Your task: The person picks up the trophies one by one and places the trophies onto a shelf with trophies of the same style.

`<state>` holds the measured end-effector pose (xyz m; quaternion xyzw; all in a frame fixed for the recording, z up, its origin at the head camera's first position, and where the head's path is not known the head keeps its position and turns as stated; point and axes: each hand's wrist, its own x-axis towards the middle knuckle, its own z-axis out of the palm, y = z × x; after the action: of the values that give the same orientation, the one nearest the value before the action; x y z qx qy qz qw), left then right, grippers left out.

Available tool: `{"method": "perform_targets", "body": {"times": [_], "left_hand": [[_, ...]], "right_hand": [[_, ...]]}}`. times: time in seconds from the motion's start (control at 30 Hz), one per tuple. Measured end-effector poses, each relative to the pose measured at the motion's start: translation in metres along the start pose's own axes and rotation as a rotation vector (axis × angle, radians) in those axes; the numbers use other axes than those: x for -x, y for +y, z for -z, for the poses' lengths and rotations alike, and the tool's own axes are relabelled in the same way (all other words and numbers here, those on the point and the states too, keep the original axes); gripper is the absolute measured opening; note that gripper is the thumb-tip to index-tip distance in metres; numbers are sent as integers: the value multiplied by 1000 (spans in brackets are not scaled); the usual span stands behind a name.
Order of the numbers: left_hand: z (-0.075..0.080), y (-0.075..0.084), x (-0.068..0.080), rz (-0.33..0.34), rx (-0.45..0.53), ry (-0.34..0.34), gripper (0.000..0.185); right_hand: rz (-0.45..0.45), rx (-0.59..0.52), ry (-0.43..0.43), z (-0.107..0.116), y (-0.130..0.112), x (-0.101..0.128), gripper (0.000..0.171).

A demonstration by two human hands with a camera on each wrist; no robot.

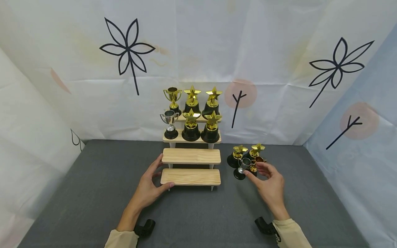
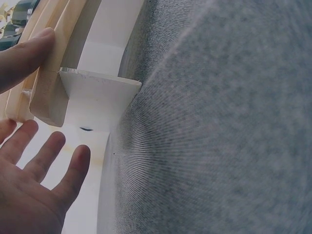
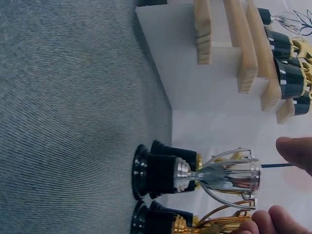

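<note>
My left hand (image 1: 149, 187) rests open against the stand (image 1: 190, 176), thumb on its bottom step. My right hand (image 1: 269, 184) hovers at the silver cup (image 1: 243, 167), grip open, on the worktop (image 1: 93, 193).

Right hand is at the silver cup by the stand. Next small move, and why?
Probably pinch the silver cup and lift it straight up. The right hand has thumb and fingers either side of its bowl but apparently not yet gripping; gold trophies crowd close behind. The left hand steadies the wooden stand, whose lower two steps are bare.
</note>
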<state>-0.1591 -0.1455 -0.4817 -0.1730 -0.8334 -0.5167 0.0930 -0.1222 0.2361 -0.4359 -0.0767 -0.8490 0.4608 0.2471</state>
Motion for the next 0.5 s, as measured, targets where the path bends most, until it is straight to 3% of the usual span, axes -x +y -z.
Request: {"method": "perform_targets", "body": {"times": [0.5], "left_hand": [[-1,0,0,-6,16,-8,110]], "right_hand": [[10,5,41,-11,13,-3,42]]}}
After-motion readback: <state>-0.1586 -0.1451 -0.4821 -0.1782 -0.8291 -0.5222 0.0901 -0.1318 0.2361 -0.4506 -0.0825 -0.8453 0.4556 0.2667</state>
